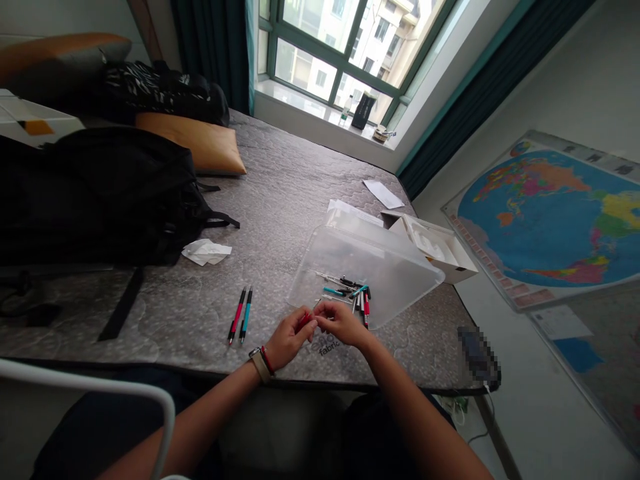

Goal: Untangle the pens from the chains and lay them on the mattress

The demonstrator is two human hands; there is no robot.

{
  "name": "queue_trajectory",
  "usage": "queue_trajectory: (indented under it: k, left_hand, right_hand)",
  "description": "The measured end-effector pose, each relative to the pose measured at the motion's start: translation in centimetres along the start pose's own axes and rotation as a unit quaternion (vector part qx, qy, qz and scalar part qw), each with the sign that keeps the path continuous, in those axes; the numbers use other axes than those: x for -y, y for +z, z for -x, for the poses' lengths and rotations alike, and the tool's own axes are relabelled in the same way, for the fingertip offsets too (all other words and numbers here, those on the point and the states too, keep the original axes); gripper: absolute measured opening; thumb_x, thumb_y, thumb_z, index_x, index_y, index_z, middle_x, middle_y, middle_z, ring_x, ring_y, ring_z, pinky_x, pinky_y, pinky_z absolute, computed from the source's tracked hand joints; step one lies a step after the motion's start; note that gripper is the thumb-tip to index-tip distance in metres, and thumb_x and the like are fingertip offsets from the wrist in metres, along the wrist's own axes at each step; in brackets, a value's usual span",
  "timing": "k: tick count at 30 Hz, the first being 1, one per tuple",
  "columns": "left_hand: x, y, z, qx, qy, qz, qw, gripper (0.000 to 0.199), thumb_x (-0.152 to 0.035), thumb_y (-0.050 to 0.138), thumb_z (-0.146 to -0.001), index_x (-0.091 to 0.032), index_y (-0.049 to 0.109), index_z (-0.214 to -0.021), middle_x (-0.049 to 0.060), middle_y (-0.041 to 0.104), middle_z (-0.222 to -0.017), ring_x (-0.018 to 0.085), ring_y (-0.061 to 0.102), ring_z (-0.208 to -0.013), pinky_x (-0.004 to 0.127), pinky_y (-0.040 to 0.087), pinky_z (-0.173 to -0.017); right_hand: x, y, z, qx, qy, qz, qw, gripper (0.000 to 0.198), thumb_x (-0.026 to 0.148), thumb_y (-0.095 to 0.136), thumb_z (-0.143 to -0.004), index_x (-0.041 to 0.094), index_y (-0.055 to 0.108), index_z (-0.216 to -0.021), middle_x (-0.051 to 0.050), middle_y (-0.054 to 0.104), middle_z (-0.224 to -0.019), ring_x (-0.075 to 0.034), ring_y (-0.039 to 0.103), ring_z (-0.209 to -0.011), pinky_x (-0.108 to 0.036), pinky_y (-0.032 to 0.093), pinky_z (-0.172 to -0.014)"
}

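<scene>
My left hand (287, 339), with a watch and a red band on its wrist, is closed around a red pen barrel (303, 323), mostly covered by the fingers. Right against it, my right hand (341, 323) has its fingertips pinched together; whatever lies between them is too small to make out. Just beyond both hands is a translucent plastic tray (410, 287). Loose pen parts (357, 291) in black, teal, white and red lie on it in a heap. To the left, a red pen (237, 316) and a teal pen (246, 316) lie side by side.
A black backpack (100, 193) and a crumpled tissue (206, 252) lie left on the grey padded surface (280, 193). An open white box (450, 257) stands behind the tray, near papers (384, 194). A blurred dark device (477, 357) with a cable sits at the right corner.
</scene>
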State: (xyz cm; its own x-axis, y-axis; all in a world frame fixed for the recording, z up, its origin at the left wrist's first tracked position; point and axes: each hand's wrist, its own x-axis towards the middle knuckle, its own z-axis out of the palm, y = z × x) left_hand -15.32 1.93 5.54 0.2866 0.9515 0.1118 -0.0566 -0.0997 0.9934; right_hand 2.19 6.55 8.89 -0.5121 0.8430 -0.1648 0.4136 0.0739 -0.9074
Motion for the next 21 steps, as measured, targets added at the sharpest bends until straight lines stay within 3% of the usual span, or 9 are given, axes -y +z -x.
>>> queue_trajectory:
  k: [6, 10, 13, 15, 18, 21]
  left_hand:
    - [0.5, 0.1, 0.1, 0.021, 0.003, -0.041, 0.999, 0.029, -0.041, 0.047, -0.093, -0.018, 0.052, -0.076, -0.002, 0.055, -0.063, 0.012, 0.050, -0.062, 0.024, 0.039, -0.065]
    - [0.3, 0.0, 0.1, 0.007, 0.009, -0.058, 0.998, 0.031, -0.041, 0.046, -0.094, -0.018, 0.052, -0.074, -0.002, 0.055, -0.062, 0.012, 0.050, -0.060, 0.024, 0.039, -0.064]
    - [0.2, 0.0, 0.1, -0.016, 0.010, -0.073, 0.997, 0.033, -0.042, 0.047, -0.093, -0.018, 0.052, -0.071, -0.002, 0.054, -0.061, 0.012, 0.049, -0.059, 0.024, 0.037, -0.062]
    - [0.2, -0.1, 0.1, -0.026, 0.012, -0.083, 0.996, 0.034, -0.041, 0.048, -0.093, -0.018, 0.052, -0.069, -0.002, 0.053, -0.061, 0.011, 0.048, -0.059, 0.024, 0.036, -0.060]
    - [0.2, -0.2, 0.1, -0.040, 0.008, -0.094, 0.995, 0.035, -0.040, 0.049, -0.092, -0.017, 0.052, -0.067, -0.003, 0.053, -0.061, 0.011, 0.047, -0.058, 0.024, 0.034, -0.059]
    - [0.4, -0.3, 0.0, -0.049, 0.002, -0.098, 0.994, 0.036, -0.041, 0.048, -0.092, -0.017, 0.052, -0.065, -0.003, 0.052, -0.059, 0.011, 0.045, -0.057, 0.024, 0.033, -0.058]
  right_hand:
    - [-0.5, 0.4, 0.7, -0.048, -0.033, 0.078, 0.995, 0.020, 0.038, 0.065, -0.082, 0.019, 0.072, -0.082, -0.001, 0.060, -0.072, -0.013, 0.054, -0.066, -0.020, 0.039, -0.054]
    - [0.4, 0.2, 1.0, -0.033, -0.057, 0.091, 0.994, 0.023, 0.041, 0.064, -0.084, 0.021, 0.074, -0.083, -0.002, 0.060, -0.074, -0.014, 0.055, -0.070, -0.020, 0.040, -0.054]
    - [0.7, -0.9, 0.9, -0.021, -0.062, 0.104, 0.992, 0.026, 0.042, 0.065, -0.083, 0.022, 0.074, -0.095, -0.002, 0.061, -0.076, -0.015, 0.056, -0.071, -0.022, 0.042, -0.057]
    - [0.3, -2.5, 0.3, -0.064, -0.052, 0.143, 0.986, 0.032, 0.041, 0.067, -0.082, 0.023, 0.070, -0.108, -0.001, 0.063, -0.079, -0.015, 0.057, -0.070, -0.024, 0.045, -0.062]
    - [-1.4, -5.6, -1.2, -0.163, 0.024, 0.285, 0.944, 0.027, 0.031, 0.065, -0.083, 0.023, 0.069, -0.108, -0.002, 0.065, -0.084, -0.016, 0.058, -0.072, -0.028, 0.045, -0.073]
    - [-3.6, -7.6, -2.9, -0.115, 0.125, 0.434, 0.885, 0.021, 0.019, 0.063, -0.082, 0.021, 0.071, -0.102, -0.007, 0.065, -0.102, -0.019, 0.061, -0.085, -0.027, 0.042, -0.077]
